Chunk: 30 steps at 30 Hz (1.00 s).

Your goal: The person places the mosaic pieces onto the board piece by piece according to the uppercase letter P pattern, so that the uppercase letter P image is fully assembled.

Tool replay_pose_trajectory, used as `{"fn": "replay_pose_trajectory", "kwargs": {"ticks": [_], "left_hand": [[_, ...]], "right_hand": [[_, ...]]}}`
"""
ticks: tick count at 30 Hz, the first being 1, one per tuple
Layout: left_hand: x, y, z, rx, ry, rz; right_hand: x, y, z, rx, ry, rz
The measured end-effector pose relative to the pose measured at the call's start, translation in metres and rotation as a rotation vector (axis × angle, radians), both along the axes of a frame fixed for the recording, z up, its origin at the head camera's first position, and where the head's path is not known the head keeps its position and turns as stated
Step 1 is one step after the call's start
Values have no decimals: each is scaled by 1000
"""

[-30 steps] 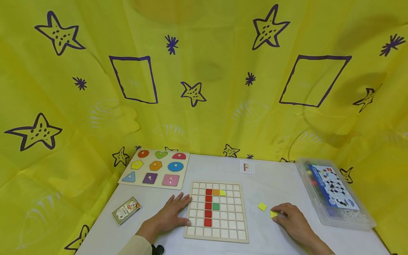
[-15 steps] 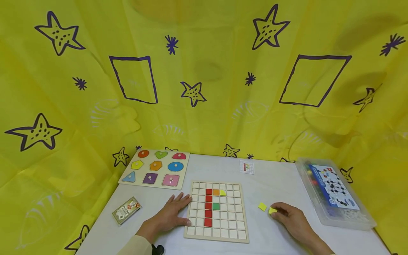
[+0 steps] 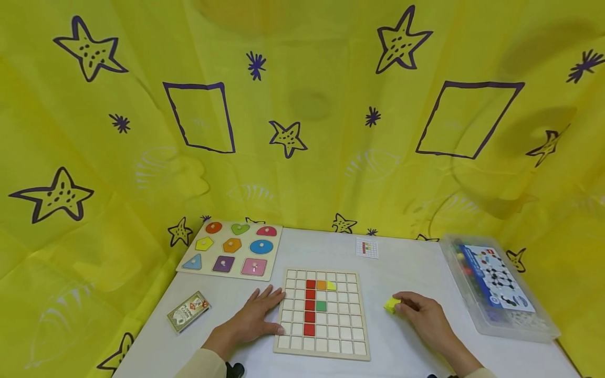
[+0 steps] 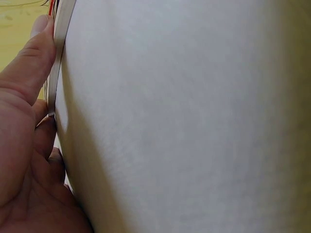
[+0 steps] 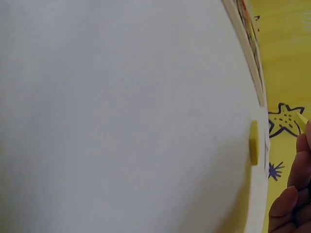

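A wooden grid board (image 3: 350,357) lies on the white table, with several red squares in a column, an orange square (image 3: 321,285), a yellow one (image 3: 331,286) and a green one (image 3: 321,306) in its cells. My left hand (image 3: 255,317) rests along the board's left edge, fingers spread; its thumb (image 4: 34,58) touches the rim. To the right of the board, my right hand (image 3: 425,317) pinches a yellow square tile (image 5: 302,121) between thumb and fingers. It is raised off the table, apart from another yellow tile (image 5: 253,143) lying there; in the head view the two overlap.
A knob puzzle board (image 3: 274,252) stands back left, with a playing card box (image 3: 187,312) in front of it. A small pattern card (image 3: 367,248) lies behind the grid. A clear plastic case (image 3: 501,289) is at the right; yellow cloth (image 3: 302,173) hangs behind.
My right hand has lifted the yellow tile from the table and moved left with it, over the other yellow tile. My left hand stays at the board's edge.
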<state>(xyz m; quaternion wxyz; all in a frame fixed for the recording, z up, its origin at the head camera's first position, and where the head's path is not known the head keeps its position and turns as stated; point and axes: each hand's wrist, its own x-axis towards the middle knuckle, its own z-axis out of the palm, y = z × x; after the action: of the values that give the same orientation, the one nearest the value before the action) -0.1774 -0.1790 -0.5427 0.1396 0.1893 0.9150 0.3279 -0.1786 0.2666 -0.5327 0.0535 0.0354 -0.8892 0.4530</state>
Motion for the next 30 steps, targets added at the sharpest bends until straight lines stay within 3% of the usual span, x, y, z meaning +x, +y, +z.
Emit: {"fn": "replay_pose_trajectory", "kwargs": {"ticks": [11,21,30], "left_hand": [[0,-1,-2,-6,-3,5],[-1,-1,-2,-5,0,3],[0,0,0,-5,-5,-1]], "right_hand": [[-19,-41,6,-127,-48,-10],[-33,-77,6,-241,-47,41],[-34,-108,-1,-170,-115,67]]}}
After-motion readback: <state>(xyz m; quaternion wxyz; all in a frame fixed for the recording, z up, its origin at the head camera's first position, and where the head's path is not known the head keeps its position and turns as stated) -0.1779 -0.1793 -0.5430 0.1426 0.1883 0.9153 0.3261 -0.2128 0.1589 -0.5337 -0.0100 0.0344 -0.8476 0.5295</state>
